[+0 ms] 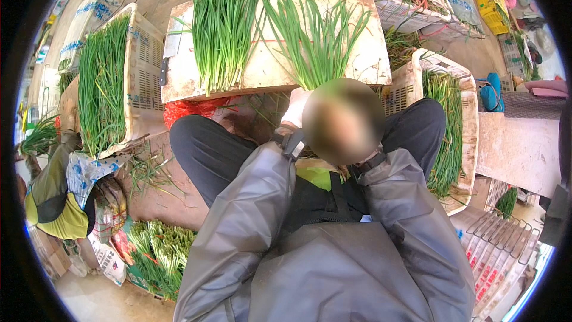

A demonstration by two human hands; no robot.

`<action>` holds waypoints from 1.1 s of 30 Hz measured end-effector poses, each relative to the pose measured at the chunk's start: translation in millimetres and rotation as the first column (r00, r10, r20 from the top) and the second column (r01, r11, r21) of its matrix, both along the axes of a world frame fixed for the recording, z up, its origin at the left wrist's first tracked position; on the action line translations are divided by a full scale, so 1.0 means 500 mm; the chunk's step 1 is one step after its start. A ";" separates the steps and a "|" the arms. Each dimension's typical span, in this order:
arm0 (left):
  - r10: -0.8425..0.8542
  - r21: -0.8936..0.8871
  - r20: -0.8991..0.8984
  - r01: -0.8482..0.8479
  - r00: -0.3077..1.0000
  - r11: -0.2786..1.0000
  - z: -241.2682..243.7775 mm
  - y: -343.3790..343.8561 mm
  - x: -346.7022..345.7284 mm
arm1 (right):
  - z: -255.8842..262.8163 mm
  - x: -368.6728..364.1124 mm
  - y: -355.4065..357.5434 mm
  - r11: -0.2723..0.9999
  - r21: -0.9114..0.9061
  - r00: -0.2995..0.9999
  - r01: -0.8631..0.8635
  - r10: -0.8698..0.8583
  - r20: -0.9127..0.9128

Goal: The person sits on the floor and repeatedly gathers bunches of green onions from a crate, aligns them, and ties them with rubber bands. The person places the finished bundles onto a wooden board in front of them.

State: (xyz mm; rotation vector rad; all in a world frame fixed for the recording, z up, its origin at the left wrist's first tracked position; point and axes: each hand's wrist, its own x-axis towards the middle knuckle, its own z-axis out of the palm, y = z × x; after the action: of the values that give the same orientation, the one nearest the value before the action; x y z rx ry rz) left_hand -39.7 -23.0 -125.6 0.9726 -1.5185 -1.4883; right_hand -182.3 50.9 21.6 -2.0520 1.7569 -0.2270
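Observation:
My left hand, in a white glove, is at the base of a fanned bunch of Chinese chives at the near edge of a pale board. Its fingers are partly hidden by a blurred round patch, and the grip cannot be made out. That patch covers my right hand; only its wrist shows at the patch's lower edge. Left of the bunch, a larger pile of chives lies on the board, roots towards me. A knife with a black handle rests at the board's left edge. A red string crosses the board under the chives.
Plastic crates of chives stand at left and right. Red plastic strands lie below the board. Tied chive bunches sit at lower left, near a co-worker in yellow-green clothing. Wire-handled baskets stand at lower right.

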 end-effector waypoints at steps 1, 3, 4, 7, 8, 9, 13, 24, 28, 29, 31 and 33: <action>0.007 0.028 0.015 -0.008 1.000 1.000 0.020 -0.002 -0.009 | 0.001 -0.007 0.002 0.996 0.086 0.999 -0.019 0.022 -0.033; 0.012 0.266 0.018 -0.017 1.000 0.964 0.106 -0.005 -0.039 | -0.020 -0.037 0.022 0.913 0.381 0.953 -0.146 0.233 -0.194; 0.059 0.407 0.013 -0.060 0.998 0.911 0.165 -0.004 -0.023 | -0.037 -0.034 0.033 0.828 0.519 0.902 -0.211 0.369 -0.222; 0.199 0.748 -0.119 -0.044 0.973 0.662 0.308 -0.005 -0.010 | -0.054 -0.083 0.089 0.860 0.435 0.951 -0.264 0.308 -0.031; 0.203 0.741 -0.121 -0.048 0.972 0.669 0.308 -0.003 -0.006 | -0.035 -0.082 0.087 0.928 0.326 0.974 -0.182 0.216 -0.071; 0.213 0.735 -0.115 -0.061 0.970 0.675 0.303 0.001 0.003 | -0.005 -0.072 0.078 0.965 0.235 0.987 -0.120 0.141 -0.074; 0.126 0.698 0.008 -0.096 0.992 0.710 0.271 -0.002 -0.008 | 0.015 -0.048 0.029 0.990 -0.110 0.986 0.091 -0.075 0.148; 0.220 0.624 -0.063 -0.133 0.974 0.770 0.178 -0.003 -0.016 | 0.069 -0.030 0.017 0.810 0.586 0.939 0.006 0.196 -0.282; 0.200 0.619 -0.119 -0.085 0.973 0.781 0.184 -0.004 -0.007 | 0.024 -0.093 0.023 0.838 0.489 0.960 0.245 -0.138 -0.244; 0.191 0.624 -0.119 -0.076 0.974 0.778 0.191 -0.004 -0.008 | 0.000 -0.110 0.016 0.865 0.387 0.947 0.320 -0.285 -0.146; 0.180 0.640 -0.133 -0.054 0.975 0.767 0.192 -0.005 -0.011 | -0.047 -0.126 -0.008 0.822 0.405 0.819 0.400 -0.519 0.244; 0.174 0.656 -0.149 -0.034 0.973 0.754 0.188 -0.006 -0.014 | -0.081 -0.121 -0.035 0.772 0.521 0.624 0.365 -0.618 0.479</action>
State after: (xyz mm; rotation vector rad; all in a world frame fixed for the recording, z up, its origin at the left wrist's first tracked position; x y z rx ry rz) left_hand -46.7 -25.9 -31.8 1.2228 -0.7677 -2.0174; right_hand -242.8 33.6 -19.0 -0.9772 1.7010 -0.6162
